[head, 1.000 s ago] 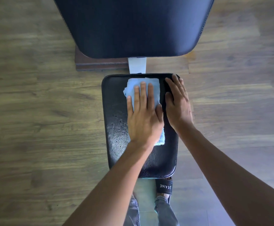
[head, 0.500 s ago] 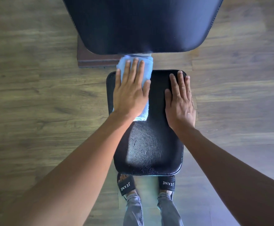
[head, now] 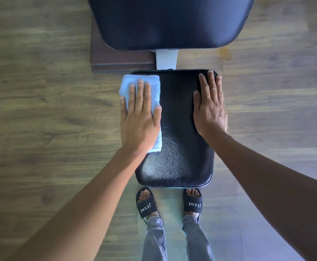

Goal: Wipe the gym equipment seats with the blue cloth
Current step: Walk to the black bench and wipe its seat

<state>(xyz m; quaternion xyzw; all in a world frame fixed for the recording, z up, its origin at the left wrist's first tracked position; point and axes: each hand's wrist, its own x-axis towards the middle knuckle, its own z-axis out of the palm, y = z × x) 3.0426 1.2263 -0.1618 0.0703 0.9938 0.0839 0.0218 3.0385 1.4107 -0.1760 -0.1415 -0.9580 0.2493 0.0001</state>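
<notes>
A small black padded seat [head: 178, 132] lies below me, its near half shiny and speckled with wet drops. The folded blue cloth [head: 150, 85] covers the seat's far left corner and hangs slightly past the left edge. My left hand [head: 139, 117] presses flat on the cloth with straight fingers. My right hand [head: 209, 108] rests flat on the seat's right edge, fingers straight and pointing away from me. A larger black back pad [head: 169, 21] fills the top of the view.
A white metal post [head: 166, 59] joins the seat to the back pad. A dark brown base block [head: 120, 59] sits on the wooden floor [head: 41, 110] behind the seat's left. My feet in black slides [head: 147, 203] stand at the seat's near edge.
My left hand has slid the cloth from the seat's far middle toward the far left corner. The right hand has stayed flat on the right edge.
</notes>
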